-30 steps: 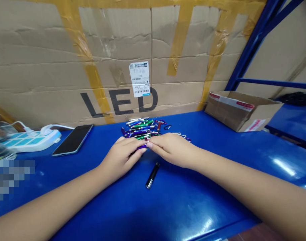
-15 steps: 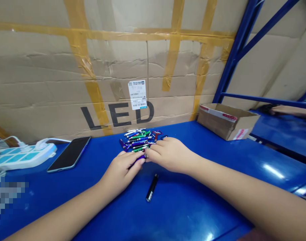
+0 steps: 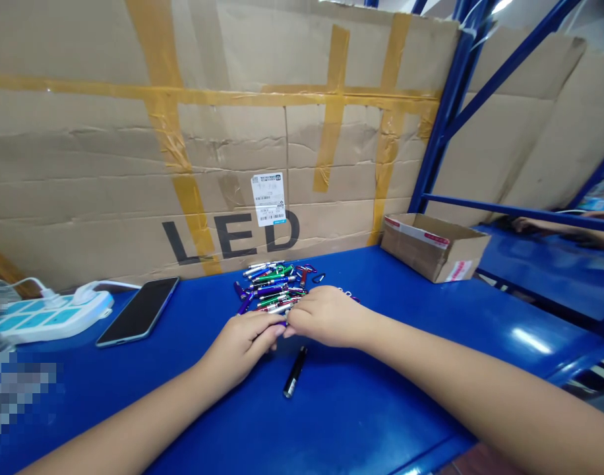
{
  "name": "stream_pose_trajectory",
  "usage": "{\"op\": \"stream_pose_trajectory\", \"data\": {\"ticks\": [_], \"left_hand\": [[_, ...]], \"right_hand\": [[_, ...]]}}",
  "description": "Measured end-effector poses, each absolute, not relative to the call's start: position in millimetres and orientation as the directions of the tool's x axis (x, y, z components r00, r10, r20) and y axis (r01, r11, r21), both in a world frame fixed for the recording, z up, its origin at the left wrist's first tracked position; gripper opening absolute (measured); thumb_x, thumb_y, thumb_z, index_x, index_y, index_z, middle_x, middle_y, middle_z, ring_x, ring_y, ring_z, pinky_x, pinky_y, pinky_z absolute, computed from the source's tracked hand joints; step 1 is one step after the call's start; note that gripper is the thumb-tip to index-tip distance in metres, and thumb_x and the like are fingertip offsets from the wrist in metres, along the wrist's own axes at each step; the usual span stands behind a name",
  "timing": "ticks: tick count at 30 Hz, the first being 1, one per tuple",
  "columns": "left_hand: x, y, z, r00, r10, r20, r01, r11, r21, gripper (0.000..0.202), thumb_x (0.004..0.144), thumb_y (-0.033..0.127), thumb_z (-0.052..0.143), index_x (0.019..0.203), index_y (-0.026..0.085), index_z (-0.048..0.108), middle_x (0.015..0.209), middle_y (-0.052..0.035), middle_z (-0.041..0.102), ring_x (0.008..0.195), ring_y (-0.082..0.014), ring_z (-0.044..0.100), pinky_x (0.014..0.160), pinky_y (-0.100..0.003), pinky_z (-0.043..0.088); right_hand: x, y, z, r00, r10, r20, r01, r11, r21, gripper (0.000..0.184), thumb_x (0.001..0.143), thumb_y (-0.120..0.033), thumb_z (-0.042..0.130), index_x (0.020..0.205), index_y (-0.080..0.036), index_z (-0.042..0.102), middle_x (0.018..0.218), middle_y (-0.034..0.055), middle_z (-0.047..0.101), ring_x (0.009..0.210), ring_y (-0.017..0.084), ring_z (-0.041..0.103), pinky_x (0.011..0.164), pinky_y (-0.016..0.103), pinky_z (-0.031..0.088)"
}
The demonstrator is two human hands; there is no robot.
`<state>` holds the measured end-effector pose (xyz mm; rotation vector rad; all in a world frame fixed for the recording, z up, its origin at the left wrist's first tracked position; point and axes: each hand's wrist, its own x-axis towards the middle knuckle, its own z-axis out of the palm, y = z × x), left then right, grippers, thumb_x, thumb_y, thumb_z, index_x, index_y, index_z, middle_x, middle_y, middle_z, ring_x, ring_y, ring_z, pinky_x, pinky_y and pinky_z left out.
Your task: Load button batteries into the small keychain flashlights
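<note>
My left hand (image 3: pixel 240 343) and my right hand (image 3: pixel 323 316) meet fingertip to fingertip on the blue table (image 3: pixel 361 409), pinching a small purple item (image 3: pixel 281 324) between them; most of it is hidden by the fingers. Just beyond the hands lies a pile of small coloured keychain flashlights (image 3: pixel 275 287) in green, purple, blue and red, with carabiner clips. A single black flashlight (image 3: pixel 295 371) lies on the table just in front of the hands, apart from the pile.
A phone (image 3: pixel 138 309) lies face up at the left, next to a white power strip (image 3: pixel 47 315). A big taped carton marked LED (image 3: pixel 223 132) stands behind. An open small cardboard box (image 3: pixel 433 245) sits at right. Another person's arm (image 3: pixel 564 227) rests on the neighbouring shelf.
The view has tilted up, so everything sits lower in frame. My hands stay together on the purple item, drawn slightly back from the pile. Another person's arm has come into view at right.
</note>
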<state>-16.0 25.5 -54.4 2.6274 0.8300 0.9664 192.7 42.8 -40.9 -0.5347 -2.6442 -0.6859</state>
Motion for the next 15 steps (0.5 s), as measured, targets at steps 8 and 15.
{"op": "stream_pose_trajectory", "data": {"ticks": [8, 15], "left_hand": [[-22, 25, -59, 0.594, 0.495, 0.634, 0.488, -0.848, 0.206, 0.03, 0.097, 0.027, 0.039, 0.1, 0.019, 0.068, 0.072, -0.0025, 0.07, 0.068, -0.0145, 0.064, 0.066, -0.024, 0.051], [-23, 27, -56, 0.552, 0.53, 0.643, 0.506, -0.826, 0.246, 0.025, 0.095, 0.027, 0.045, 0.105, 0.019, 0.067, 0.092, -0.0052, 0.074, 0.08, -0.0161, 0.07, 0.073, -0.026, 0.056]], "right_hand": [[188, 35, -37, -0.749, 0.534, 0.393, 0.554, 0.829, -0.072, 0.035, 0.099, -0.035, 0.04, 0.076, -0.017, 0.059, 0.069, 0.0009, 0.062, 0.06, 0.012, 0.051, 0.055, 0.024, 0.03], [191, 30, -28, -0.735, 0.607, 0.303, 0.578, 0.794, -0.189, 0.029, 0.099, -0.034, 0.035, 0.094, -0.015, 0.058, 0.087, 0.0069, 0.066, 0.07, 0.015, 0.056, 0.061, 0.026, 0.036]]}}
